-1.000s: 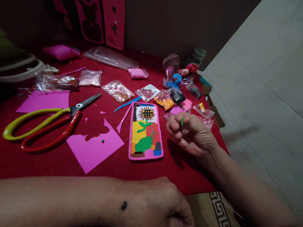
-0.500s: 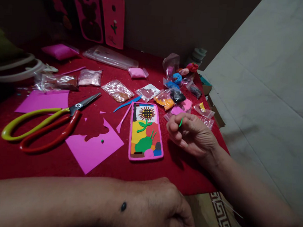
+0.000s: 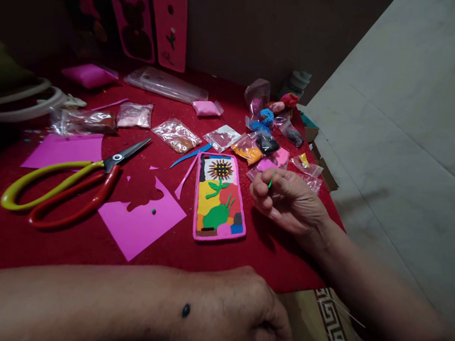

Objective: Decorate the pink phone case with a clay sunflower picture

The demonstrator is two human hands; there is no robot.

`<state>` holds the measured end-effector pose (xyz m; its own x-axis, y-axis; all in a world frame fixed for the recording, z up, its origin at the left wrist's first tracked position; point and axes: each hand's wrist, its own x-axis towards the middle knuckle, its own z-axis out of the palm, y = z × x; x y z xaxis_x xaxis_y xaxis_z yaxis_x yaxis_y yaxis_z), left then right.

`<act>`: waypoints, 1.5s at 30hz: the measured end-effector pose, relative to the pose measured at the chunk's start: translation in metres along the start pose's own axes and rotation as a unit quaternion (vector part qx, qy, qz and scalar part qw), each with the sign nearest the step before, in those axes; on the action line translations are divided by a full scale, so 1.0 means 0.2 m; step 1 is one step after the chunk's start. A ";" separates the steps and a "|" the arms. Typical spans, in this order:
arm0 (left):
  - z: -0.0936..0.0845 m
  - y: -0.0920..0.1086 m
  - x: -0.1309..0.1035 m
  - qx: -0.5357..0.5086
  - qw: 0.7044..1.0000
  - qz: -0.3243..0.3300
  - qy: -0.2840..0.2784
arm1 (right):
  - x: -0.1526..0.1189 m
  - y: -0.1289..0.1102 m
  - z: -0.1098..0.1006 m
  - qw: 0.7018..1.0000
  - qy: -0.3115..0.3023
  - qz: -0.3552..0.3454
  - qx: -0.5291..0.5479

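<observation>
Your right hand (image 3: 289,200) pinches a thin green strip (image 3: 271,181) between thumb and finger, just right of the decorated phone case (image 3: 219,197). Left hand (image 3: 241,308) curled on the near side, fingers partly hidden; can't tell if it's holding anything.

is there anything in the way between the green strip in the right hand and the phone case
Nothing visible, apart from the curled fingers of the right hand holding the green strip. Past them, red cloth shows beside the phone case. A pink bag lies beyond the hand, off the direct line.
</observation>
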<state>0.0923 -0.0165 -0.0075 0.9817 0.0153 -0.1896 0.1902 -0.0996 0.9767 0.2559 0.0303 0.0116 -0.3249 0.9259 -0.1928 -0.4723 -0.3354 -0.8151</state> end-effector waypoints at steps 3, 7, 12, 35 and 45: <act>0.00 0.00 0.00 -0.002 1.000 -0.002 -0.001 | 0.00 0.00 0.00 1.000 -0.001 -0.002 0.004; 0.00 -0.01 0.01 -0.017 1.000 -0.004 0.005 | 0.00 0.00 0.00 1.000 -0.004 -0.002 0.003; 0.00 -0.01 0.00 -0.018 1.000 0.011 0.004 | 0.01 0.00 0.00 1.000 -0.014 -0.008 0.005; -0.02 0.04 0.00 0.007 1.000 -0.020 -0.017 | -0.01 0.00 0.00 1.000 -0.021 -0.015 -0.011; -0.02 0.05 0.01 0.044 0.998 -0.027 -0.030 | 0.00 0.00 -0.01 1.000 -0.014 -0.012 -0.011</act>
<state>0.0958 -0.0138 0.0022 0.9677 -0.0373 -0.2495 0.2385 -0.1879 0.9528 0.2570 0.0303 0.0106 -0.3364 0.9283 -0.1587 -0.4616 -0.3094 -0.8314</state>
